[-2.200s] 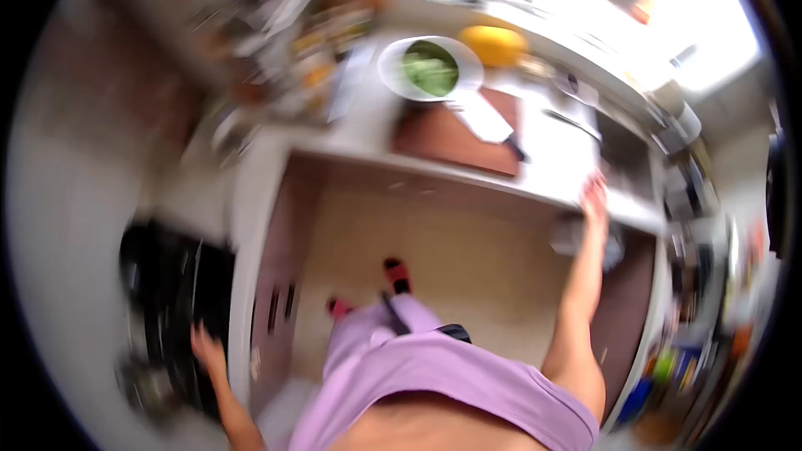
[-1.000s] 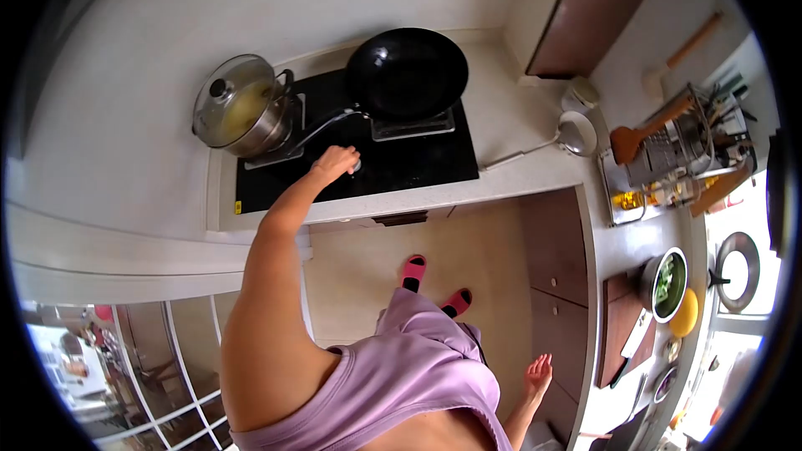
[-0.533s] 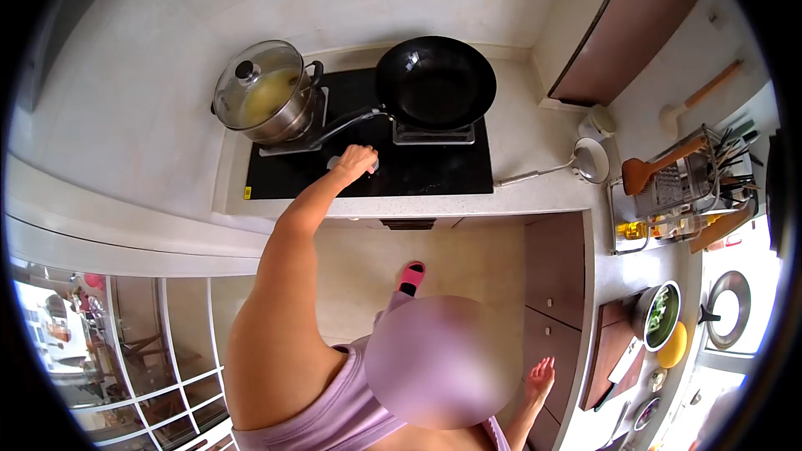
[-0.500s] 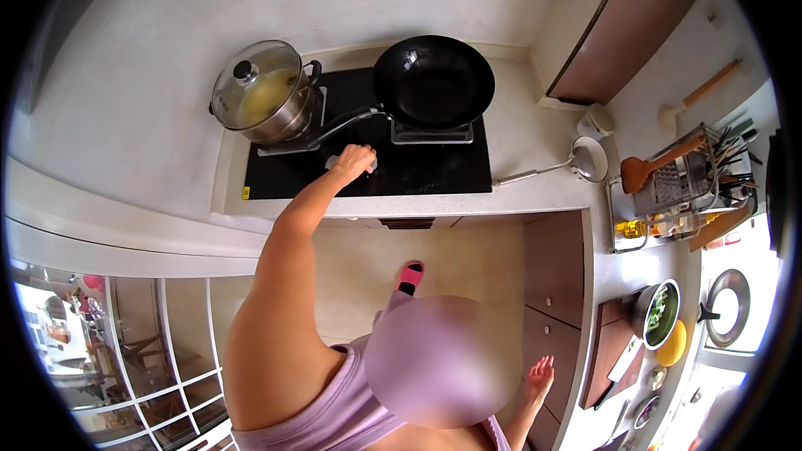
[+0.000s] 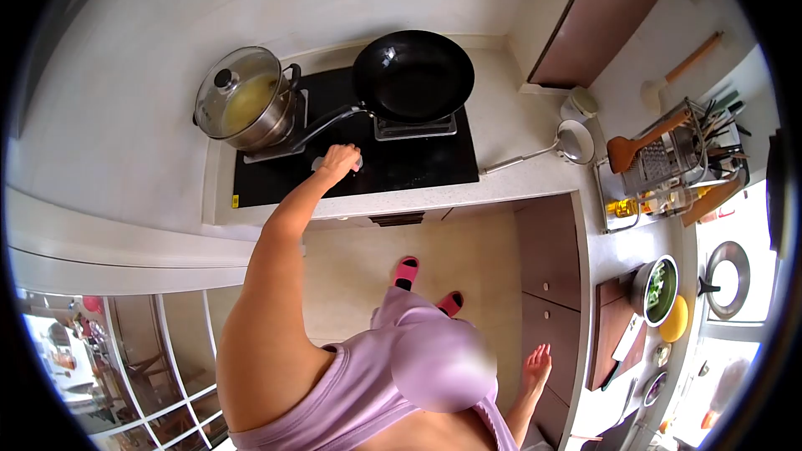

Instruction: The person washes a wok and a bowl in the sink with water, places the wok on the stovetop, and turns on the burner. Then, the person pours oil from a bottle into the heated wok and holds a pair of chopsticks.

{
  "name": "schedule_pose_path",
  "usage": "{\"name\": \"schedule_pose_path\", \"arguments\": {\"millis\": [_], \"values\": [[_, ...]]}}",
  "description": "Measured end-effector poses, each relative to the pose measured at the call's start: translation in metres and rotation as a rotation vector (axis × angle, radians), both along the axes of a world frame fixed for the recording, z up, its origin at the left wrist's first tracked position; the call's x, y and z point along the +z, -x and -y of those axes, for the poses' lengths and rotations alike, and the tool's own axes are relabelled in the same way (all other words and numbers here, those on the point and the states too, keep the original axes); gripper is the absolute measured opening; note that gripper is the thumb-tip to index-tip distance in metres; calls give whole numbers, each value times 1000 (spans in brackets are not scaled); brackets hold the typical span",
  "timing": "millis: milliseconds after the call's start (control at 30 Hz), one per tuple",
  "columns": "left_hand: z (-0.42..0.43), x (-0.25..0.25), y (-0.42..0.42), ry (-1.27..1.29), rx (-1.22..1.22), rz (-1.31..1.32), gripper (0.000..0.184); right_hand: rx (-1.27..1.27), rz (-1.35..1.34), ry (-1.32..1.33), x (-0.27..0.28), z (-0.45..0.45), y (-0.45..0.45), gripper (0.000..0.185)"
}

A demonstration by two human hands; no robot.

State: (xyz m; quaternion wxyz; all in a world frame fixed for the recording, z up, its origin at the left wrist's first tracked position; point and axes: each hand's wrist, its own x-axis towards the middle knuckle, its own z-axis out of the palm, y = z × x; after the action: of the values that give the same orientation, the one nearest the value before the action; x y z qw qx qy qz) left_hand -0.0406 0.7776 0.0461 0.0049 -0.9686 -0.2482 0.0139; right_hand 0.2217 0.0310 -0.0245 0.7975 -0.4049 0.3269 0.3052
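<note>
My left hand (image 5: pixel 341 161) is closed over a knob at the front of the black stove (image 5: pixel 409 165), its fingers curled round the knob's top. Just behind the hand runs the handle of a black wok (image 5: pixel 413 77), which rests on the right burner. On the left burner stands a steel pot (image 5: pixel 269 127) under a glass lid (image 5: pixel 242 83), with something yellowish inside. My right hand (image 5: pixel 537 367) hangs beside the brown cabinets at the lower right, fingers apart, holding nothing.
A strainer (image 5: pixel 575 142) lies right of the stove, near a lidded jar (image 5: pixel 579 104). Along the right counter are a utensil rack (image 5: pixel 668 159), a bowl of chopped greens (image 5: pixel 657 288), a cutting board (image 5: pixel 608 317), a cleaver (image 5: pixel 628 338) and a yellow object (image 5: pixel 673 319).
The view has swung from the right counter to the stove. My left hand has stayed on the knob since about a second ago. My right hand remains low at the right.
</note>
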Motion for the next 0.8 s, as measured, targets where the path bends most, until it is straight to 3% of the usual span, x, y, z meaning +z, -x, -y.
{"name": "schedule_pose_path", "arguments": {"millis": [300, 433, 533, 700, 800], "values": [[4, 2, 2, -15, 45, -11, 26, -45, 10, 8, 8, -6, 10, 48], [17, 26, 8, 43, 134, -38, 42, -92, -28, -10, 10, -4, 17, 38], [18, 14, 18, 169, 186, 277, 60, -70, -10, 11, 7, 0, 24, 38], [23, -4, 17, 231, 222, 449, 52, -71, -42, -1, 3, 0, 27, 39], [25, -11, 15, 263, 382, 514, 42, -59, -24, 2, 4, 2, 26, 40]]}}
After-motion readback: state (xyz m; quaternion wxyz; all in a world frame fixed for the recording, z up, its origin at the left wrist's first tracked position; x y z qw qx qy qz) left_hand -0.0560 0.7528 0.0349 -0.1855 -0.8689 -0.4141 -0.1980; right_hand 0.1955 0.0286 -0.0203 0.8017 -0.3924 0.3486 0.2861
